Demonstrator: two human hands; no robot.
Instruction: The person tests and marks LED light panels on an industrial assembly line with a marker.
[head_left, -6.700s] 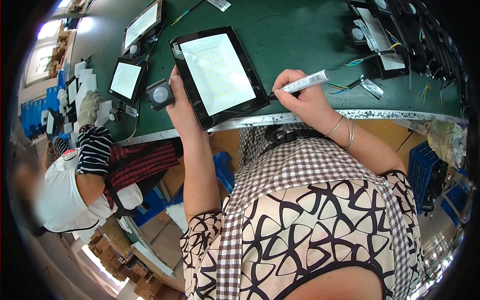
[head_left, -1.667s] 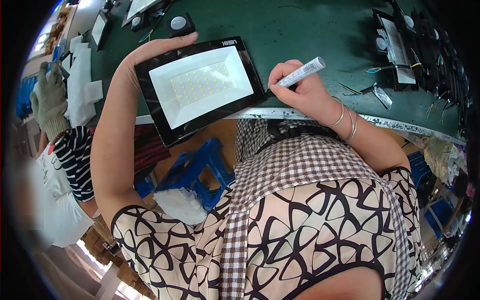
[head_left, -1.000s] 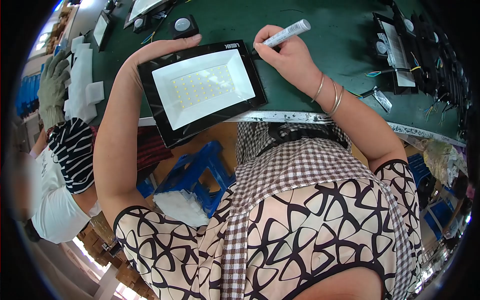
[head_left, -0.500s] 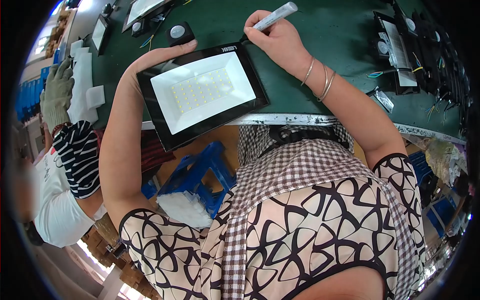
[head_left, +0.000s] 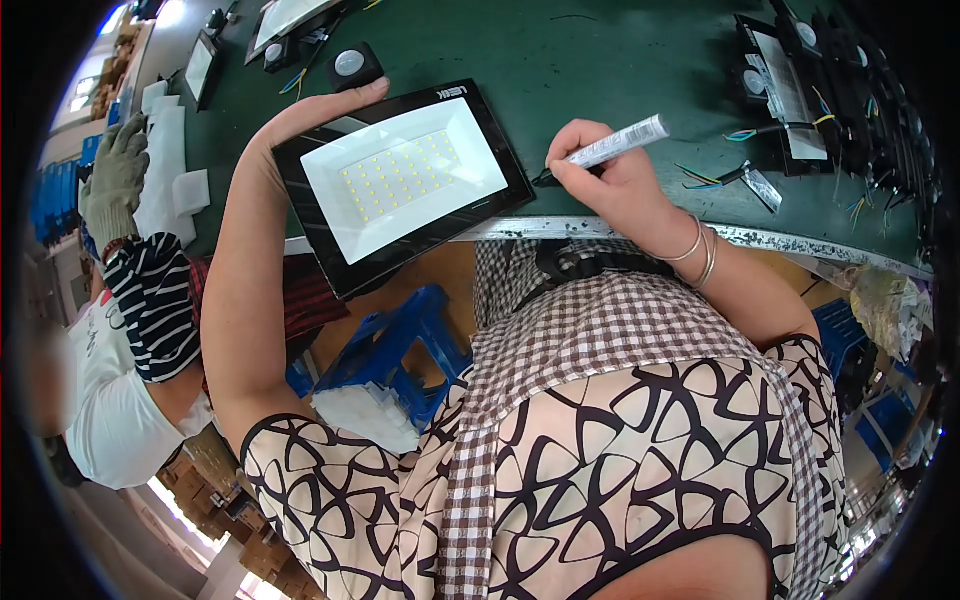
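A flood light (head_left: 405,180) with a black frame and a lit-looking white panel of yellow dots lies tilted, its lower corner jutting past the table edge. My left hand (head_left: 355,97) reaches round its far left side and holds it, the thumb by the black sensor (head_left: 354,66); most fingers are hidden. In my right hand (head_left: 610,182), pinched between the fingers, is a white marker pen (head_left: 620,141). Its dark tip touches or nearly touches the light's right edge near the lower right corner.
On the green table (head_left: 500,40), several black lights (head_left: 790,90) with coloured wires stand at the right, beside a small silver-labelled piece (head_left: 763,188). White foam (head_left: 165,170) lies at the left, near a co-worker's gloved hand (head_left: 118,180). A blue stool (head_left: 400,340) is below.
My right hand has moved right and toward me with the marker, from the light's top right corner down to its lower right side. The light and my left hand have barely shifted.
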